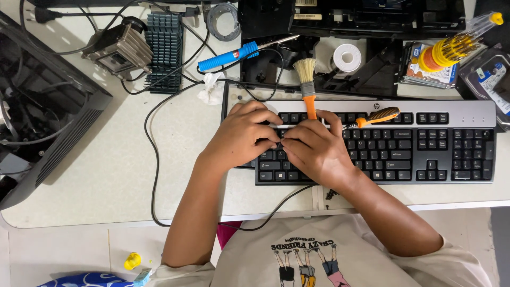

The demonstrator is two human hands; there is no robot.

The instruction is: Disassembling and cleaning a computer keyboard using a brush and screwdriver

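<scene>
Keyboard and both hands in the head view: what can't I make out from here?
- Keys under the left hand and right hand: covered on the keyboard.
- What the fingertips pinch between them: hidden, too small.
- Paintbrush handle end: behind the right hand.
- Screwdriver tip: behind the right hand.
- Grey casing: cut by the left edge.

Both hands curled close together

The left hand [241, 135] and right hand [313, 149] lie palm down, fingers bent, their fingertips meeting at the middle. Both bare forearms reach forward from the body, angling inward towards each other
</scene>
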